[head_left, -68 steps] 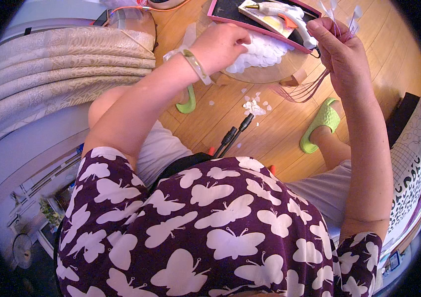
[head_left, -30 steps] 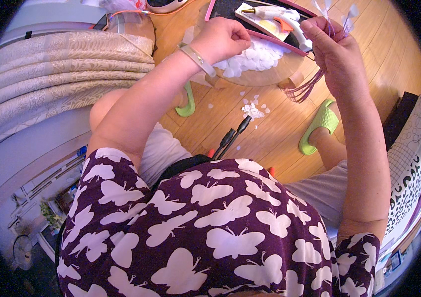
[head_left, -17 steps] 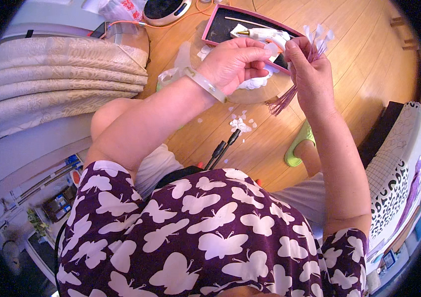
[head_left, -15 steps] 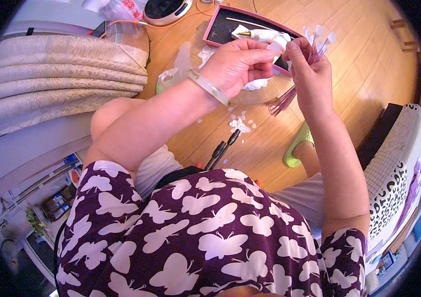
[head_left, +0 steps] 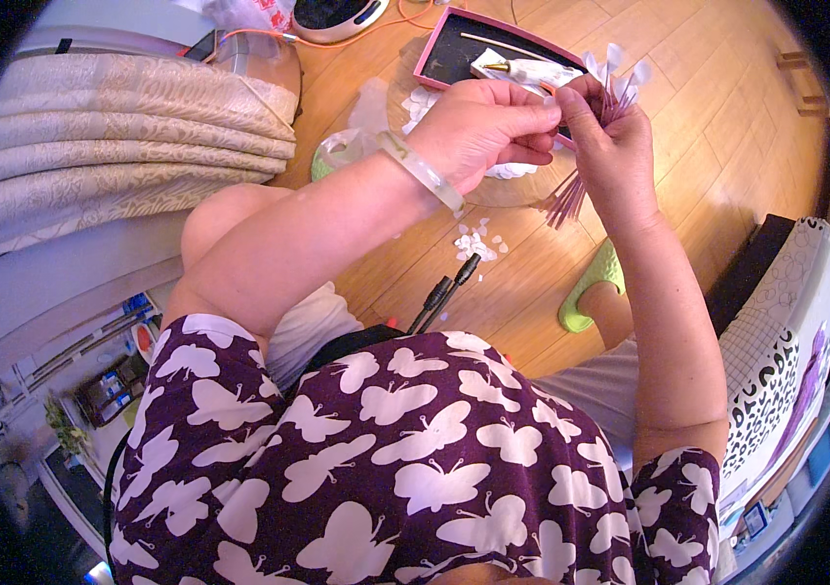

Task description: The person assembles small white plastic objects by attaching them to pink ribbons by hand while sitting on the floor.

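My right hand (head_left: 612, 141) is closed around a bundle of thin purplish stems (head_left: 567, 200). Their lower ends fan out beneath the palm, and white petals (head_left: 614, 66) top some of them above the fingers. Thumb and forefinger of my left hand (head_left: 493, 127) are pinched together, meeting the right thumb and fingertips. Whatever sits in that pinch is too small and covered to make out. A pale bangle (head_left: 422, 174) circles my left wrist. Just beyond the hands, a white tool with a gold-coloured tip (head_left: 522, 70) rests at a pink-edged black tray (head_left: 442, 60).
Loose white petals (head_left: 476, 241) lie scattered on the wooden floor (head_left: 415, 249). More white pieces (head_left: 419, 105) are on a round board under the hands. A clear plastic bag (head_left: 361, 122) is left of it. Two black cable ends (head_left: 454, 283) rise near my lap.
My left hand has moved slightly right, so its pinched fingertips now touch those of my right hand. A pale petal seen at the left fingertips before is now hidden.
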`<action>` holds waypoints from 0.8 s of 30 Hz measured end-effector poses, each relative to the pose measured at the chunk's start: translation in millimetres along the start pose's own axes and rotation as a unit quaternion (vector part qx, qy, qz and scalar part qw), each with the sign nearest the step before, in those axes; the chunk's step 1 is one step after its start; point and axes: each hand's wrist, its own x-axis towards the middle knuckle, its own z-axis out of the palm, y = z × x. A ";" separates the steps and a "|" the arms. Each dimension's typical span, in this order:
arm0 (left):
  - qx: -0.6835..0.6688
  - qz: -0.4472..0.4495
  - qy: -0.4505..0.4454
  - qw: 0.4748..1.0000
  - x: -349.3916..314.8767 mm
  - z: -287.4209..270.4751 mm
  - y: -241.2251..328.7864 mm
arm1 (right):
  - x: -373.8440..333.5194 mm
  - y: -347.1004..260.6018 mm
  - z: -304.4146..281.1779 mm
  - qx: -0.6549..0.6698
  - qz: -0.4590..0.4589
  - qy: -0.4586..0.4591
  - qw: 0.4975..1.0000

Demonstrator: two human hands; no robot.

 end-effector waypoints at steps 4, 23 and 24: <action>0.049 -0.008 0.037 0.998 -2.3 -4.7 3.1 | 5.8 8.1 -1.6 -0.018 0.007 -0.018 1.000; 0.406 0.147 0.059 0.900 41.0 -5.5 -43.9 | 56.6 59.2 -40.1 -0.169 0.126 0.015 0.977; 0.397 0.171 0.062 0.900 39.3 -3.4 -44.5 | 58.1 61.9 -41.0 -0.194 0.117 0.015 0.974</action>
